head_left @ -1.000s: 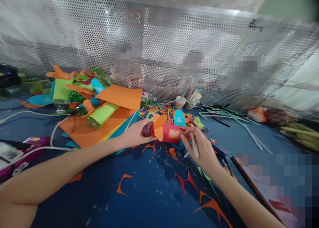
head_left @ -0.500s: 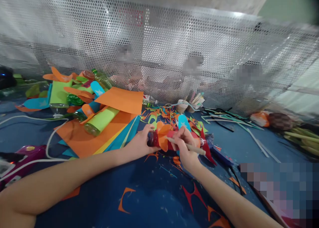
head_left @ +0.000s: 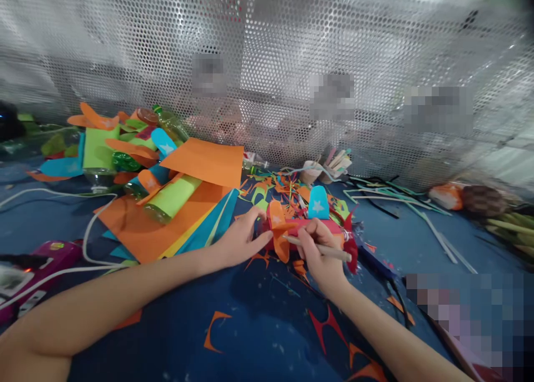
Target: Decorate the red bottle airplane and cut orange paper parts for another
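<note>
A small bottle wrapped in red paper [head_left: 329,228], with orange paper petals [head_left: 277,226] at one end and a blue star-marked fin [head_left: 318,202], lies on the blue table [head_left: 258,337]. My left hand [head_left: 242,238] rests against its orange end, fingers curled on it. My right hand [head_left: 317,254] is closed round a thin pale stick [head_left: 334,252] and presses against the red body. Red paper fins stick out at the bottle's right end [head_left: 351,247].
A pile of orange, yellow and blue paper sheets [head_left: 167,215] with green-wrapped bottles [head_left: 173,196] lies at left. White cables and a purple device [head_left: 37,262] sit at far left. Paper scraps, cups with sticks [head_left: 329,168], a perforated metal screen [head_left: 267,65] behind.
Both hands and the red bottle have shifted slightly right and down on the table. My right hand turned the stick from upright to lying across the bottle.
</note>
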Available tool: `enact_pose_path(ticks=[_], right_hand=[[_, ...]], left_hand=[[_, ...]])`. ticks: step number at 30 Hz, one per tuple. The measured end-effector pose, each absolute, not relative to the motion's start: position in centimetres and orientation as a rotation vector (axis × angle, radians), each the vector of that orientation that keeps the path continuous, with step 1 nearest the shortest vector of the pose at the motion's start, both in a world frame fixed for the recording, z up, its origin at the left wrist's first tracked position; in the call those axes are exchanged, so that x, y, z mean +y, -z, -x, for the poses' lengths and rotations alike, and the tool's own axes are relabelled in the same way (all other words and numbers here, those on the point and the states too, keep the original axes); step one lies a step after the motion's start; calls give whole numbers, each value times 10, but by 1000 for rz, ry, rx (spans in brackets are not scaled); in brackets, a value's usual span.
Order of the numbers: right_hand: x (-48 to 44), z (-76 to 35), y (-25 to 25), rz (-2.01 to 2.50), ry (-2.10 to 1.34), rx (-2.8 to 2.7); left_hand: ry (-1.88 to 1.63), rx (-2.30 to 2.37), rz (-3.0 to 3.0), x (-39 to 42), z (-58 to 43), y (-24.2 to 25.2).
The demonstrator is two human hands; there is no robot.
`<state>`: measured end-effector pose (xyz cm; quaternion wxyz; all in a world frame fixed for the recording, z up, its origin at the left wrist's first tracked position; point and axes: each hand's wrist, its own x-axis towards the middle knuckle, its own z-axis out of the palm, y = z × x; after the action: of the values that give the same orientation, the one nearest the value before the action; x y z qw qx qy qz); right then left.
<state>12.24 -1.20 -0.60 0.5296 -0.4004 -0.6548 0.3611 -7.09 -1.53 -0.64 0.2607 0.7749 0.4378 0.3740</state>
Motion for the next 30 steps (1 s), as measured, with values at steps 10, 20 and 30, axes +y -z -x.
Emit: enact_pose_path(ticks=[10,20,30], right_hand=[[-8,-124,4,939,-842,-1583],[-9,-120,-3,1050,-845,-1599],[-7,-121,0,1056,-813,-1625]], left_hand=[[-1034,1106,-2036,-12,64,10],[-1006,1135,-2145,-11,67,13],[-979,1126,-2101,-11,65,10]])
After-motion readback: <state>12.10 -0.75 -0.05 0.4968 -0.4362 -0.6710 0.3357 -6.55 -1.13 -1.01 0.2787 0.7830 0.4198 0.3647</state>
